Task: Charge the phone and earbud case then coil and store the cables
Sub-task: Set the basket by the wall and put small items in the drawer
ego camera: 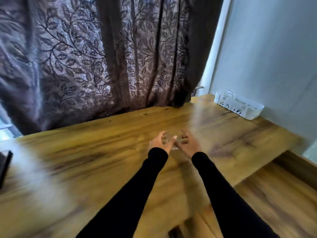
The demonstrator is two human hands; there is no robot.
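My left hand (pixel 160 142) and my right hand (pixel 187 144) are close together above the middle of the wooden table (pixel 103 152), both in black sleeves. Their fingers curl around a pale, motion-blurred cable (pixel 172 142) held between them. The cable's shape and ends are too blurred to make out. A white slotted basket (pixel 240 107) with thin pale cables in it stands at the back right against the wall. I cannot make out a phone or an earbud case.
A dark leaf-patterned curtain (pixel 103 57) hangs along the table's far edge. A dark flat object (pixel 4 166) sits at the left edge. Another dark object (pixel 175 232) peeks in at the bottom. A lower wooden surface (pixel 283 194) lies to the right.
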